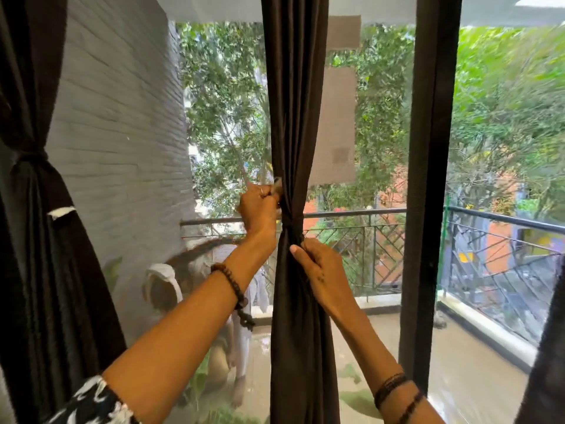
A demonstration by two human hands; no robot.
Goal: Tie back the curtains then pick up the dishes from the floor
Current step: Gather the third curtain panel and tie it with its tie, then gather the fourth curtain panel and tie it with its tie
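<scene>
**Cinching the middle curtain**

My left hand (pixel 258 206) is fisted beside the dark middle curtain (pixel 295 117), pinching a pale tie end (pixel 277 182) at its cinched waist; my right hand (pixel 318 267) grips the gathered cloth just below the knot; the left curtain (pixel 36 224) hangs already tied, a white tag (pixel 61 211) on it showing no writing I can read; a railing (pixel 351 213) stands outside the glass; no dishes in view.
</scene>
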